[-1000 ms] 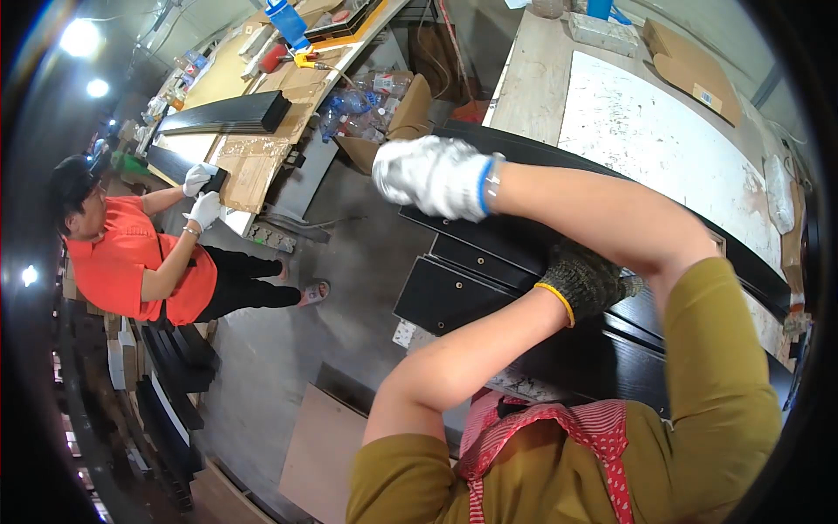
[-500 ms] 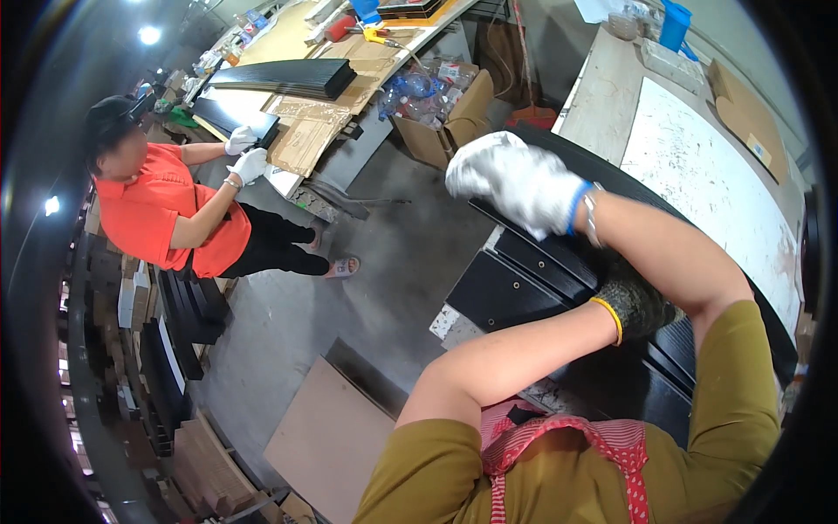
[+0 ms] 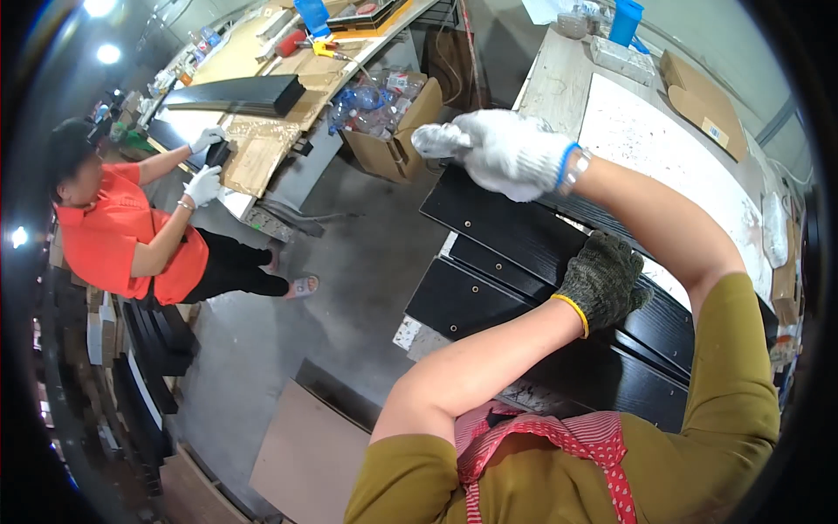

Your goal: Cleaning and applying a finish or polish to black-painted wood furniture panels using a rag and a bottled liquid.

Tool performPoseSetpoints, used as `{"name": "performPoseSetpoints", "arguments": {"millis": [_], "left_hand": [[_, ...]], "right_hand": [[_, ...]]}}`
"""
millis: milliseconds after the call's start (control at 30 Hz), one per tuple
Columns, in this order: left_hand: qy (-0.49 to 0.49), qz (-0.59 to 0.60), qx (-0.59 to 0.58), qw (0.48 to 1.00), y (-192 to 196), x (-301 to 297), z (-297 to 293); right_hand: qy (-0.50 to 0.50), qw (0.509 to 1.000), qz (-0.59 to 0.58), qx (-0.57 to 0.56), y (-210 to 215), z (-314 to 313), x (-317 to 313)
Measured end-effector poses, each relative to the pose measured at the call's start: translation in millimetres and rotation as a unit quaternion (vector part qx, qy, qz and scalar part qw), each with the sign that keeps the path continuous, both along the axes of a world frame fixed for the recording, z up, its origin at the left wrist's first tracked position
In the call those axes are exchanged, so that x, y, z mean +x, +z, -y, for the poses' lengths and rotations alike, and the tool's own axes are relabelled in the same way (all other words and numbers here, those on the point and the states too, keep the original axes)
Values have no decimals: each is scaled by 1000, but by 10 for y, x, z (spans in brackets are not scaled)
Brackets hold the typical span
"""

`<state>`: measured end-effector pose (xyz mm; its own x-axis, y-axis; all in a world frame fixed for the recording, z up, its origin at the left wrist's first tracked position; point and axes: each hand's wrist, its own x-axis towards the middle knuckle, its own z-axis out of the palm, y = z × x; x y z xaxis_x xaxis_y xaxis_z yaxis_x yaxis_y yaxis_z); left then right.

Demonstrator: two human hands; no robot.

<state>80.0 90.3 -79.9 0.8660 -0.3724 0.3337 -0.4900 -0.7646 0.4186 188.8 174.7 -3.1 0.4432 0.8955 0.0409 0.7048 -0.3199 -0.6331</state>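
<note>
My left hand point(image 3: 604, 284), in a dark grey knitted glove with a yellow cuff, is on a long black board point(image 3: 497, 214) with small ringed holes. Its fingers curl at the board's far edge. My right hand point(image 3: 515, 162), in a white glove with a blue cuff, is just above the far left end of this board. Its fingers are closed around a bunched white shape; I cannot tell whether that is cloth or the glove itself. More black boards point(image 3: 463, 297) with similar holes lie side by side nearer to me.
Beyond the boards is a white-topped bench point(image 3: 655, 140) with a blue jug point(image 3: 626, 22) and cut cardboard point(image 3: 698, 105). A carton point(image 3: 397, 144) of plastic bottles stands on the floor. At left, a person in orange point(image 3: 122, 223) handles a black piece by another table point(image 3: 257, 157).
The far black board, earlier tipped up on edge, now lies flatter with its holed face showing. My left hand has come up from behind it into full view. The whole view has shifted.
</note>
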Motion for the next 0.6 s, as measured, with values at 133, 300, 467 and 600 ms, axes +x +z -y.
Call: {"name": "performPoseSetpoints", "arguments": {"millis": [133, 300, 467, 600], "left_hand": [[12, -174, -103, 979, -62, -42, 78], [29, -148, -114, 982, -289, -32, 240], [-1, -223, -188, 957, -406, 137, 338], [53, -244, -127, 960, -189, 86, 254]], "right_hand": [[103, 977, 77, 172, -161, -154, -520], [65, 991, 115, -10, -339, -359, -280], [115, 991, 40, -49, -134, -394, -325], [71, 991, 98, -54, -187, -313, -351]]}}
